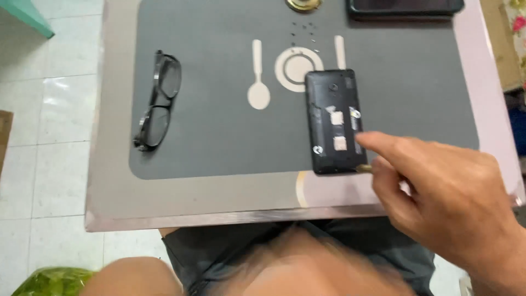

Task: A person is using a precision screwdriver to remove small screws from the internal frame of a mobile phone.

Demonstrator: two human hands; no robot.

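Phone [334,120] is lying lengthwise just left of right hand [444,197], fingers curling around a thin tool [364,169]; left hand is sitting out of view.

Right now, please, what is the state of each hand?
Left hand: not in view.
Right hand: closed on a thin brass-tipped tool, index finger stretched over the opened black phone.

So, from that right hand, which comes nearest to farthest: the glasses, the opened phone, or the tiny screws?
1. Phone: right under the fingertip of the right hand, on the mat's right half.
2. Screws: up near the mat's top edge, beyond the phone.
3. Glasses: far over on the mat's left side.
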